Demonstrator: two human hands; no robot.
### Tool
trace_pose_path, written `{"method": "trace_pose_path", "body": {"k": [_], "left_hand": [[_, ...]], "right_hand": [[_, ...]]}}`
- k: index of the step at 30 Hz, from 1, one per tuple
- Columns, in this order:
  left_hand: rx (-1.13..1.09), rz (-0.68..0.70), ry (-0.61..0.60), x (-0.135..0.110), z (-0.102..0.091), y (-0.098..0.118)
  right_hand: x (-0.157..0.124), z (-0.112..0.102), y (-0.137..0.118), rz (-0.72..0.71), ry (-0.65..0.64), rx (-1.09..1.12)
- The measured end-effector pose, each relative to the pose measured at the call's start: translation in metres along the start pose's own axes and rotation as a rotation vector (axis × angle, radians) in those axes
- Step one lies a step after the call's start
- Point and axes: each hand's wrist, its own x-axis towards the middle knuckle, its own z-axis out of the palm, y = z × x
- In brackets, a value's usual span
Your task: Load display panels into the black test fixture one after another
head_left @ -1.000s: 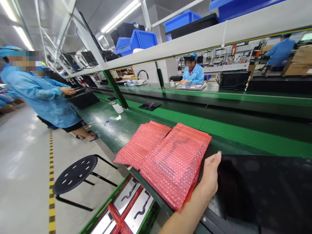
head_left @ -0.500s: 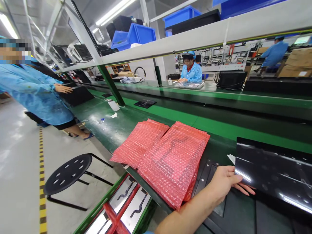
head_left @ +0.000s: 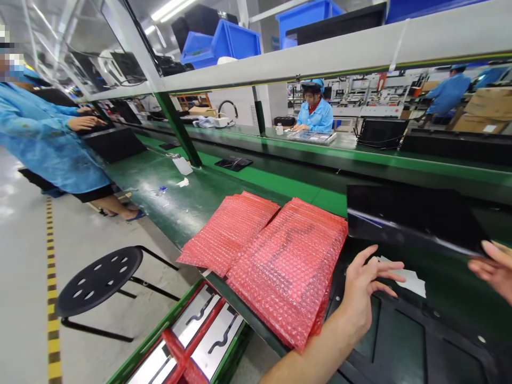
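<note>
My right hand grips the near right corner of a glossy black panel, which is tilted over the bench. My left hand is open, its fingers spread below the panel's left end and apart from it. White paper pieces lie just beyond those fingers. Under both hands is a black frame with rectangular openings. To the left, a stack of red bubble-wrap bags lies beside my left forearm; a dark strip shows through the top bag. A second stack of red bubble-wrap bags lies against it.
Below the bench edge stands a green crate holding white panels with black strips and red dividers. A black stool is on the floor. A co-worker stands at left; another person sits across. A white bottle lies farther along.
The black panel has tilted and moved back, away from my left hand, which has let go and spread its fingers. My right hand has come into view, and the white paper is more exposed.
</note>
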Motion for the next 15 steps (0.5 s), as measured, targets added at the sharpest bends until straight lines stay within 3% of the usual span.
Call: {"method": "trace_pose_path", "body": {"k": [4, 7, 10, 15], "left_hand": [[0.014, -0.079, -0.036, 0.001, -0.003, -0.011], [0.039, -0.121, -0.063, 0.002, -0.003, -0.014], [0.073, -0.145, -0.063, 0.001, 0.0, -0.01], [0.125, -0.177, -0.075, 0.004, 0.001, 0.0]], "right_hand": [[0.031, 0.063, -0.014, 0.043, -0.02, 0.084], [0.054, 0.086, -0.006, 0.029, 0.026, 0.026], [0.077, 0.085, 0.012, 0.034, 0.114, -0.074], [0.103, 0.053, 0.023, 0.056, 0.246, -0.3]]}}
